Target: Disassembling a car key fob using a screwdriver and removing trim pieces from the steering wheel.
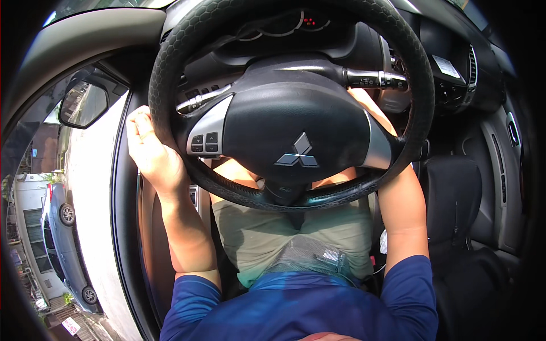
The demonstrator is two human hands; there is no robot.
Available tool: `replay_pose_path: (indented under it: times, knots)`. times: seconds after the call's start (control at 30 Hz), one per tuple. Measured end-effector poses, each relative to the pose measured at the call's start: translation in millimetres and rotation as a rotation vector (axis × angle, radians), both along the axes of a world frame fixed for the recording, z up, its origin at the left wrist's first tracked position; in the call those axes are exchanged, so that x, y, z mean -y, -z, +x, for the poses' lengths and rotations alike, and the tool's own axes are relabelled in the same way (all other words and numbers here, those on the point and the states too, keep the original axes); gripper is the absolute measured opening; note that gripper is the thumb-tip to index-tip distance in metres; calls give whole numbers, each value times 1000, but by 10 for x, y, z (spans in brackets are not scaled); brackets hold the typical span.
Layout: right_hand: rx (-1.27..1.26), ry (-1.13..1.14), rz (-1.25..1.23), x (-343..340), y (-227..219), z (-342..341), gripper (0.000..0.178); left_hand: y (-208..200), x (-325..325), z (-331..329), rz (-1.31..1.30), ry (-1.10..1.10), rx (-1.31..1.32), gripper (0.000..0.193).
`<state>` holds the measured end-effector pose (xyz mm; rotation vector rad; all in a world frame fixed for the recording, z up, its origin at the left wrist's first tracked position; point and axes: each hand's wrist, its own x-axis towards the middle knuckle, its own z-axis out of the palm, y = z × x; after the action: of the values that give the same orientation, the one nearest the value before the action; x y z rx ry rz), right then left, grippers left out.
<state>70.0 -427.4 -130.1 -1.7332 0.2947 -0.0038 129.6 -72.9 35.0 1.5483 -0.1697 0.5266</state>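
Note:
In front of me is a black steering wheel (313, 199) with a textured rim and a silver emblem on its hub. My left hand (153, 153) is raised beside the left of the rim, near the door window, its fingers curled together. Whatever those fingers hold, if anything, is hidden. My right forearm (401, 204) passes behind the wheel's lower right. Part of my right hand (367, 105) shows between the hub and the rim, below the right stalk (378, 79); its fingertips are hidden. The left stalk (205, 99) sticks out behind the wheel.
Red lights glow on the instrument panel (309, 23). The door mirror (84, 105) and a parked grey-blue car (65, 244) lie beyond the left window. A dark passenger seat (455, 193) is at my right, and a centre screen (446, 66) stands ahead of it.

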Motion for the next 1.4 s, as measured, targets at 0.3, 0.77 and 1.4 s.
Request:
replay_pose_path:
  times: [0.3,0.77,1.4]
  knots:
    - [-85,6,161,-110,-69,470,29,-801,452,482,680,71,343,21]
    - [160,213,-41,-90,253,-168,39,-1311,1868,583,1306,442,727,32]
    - [328,185,85,95,-886,-1065,37,-647,403,1309,446,1113,-227,23]
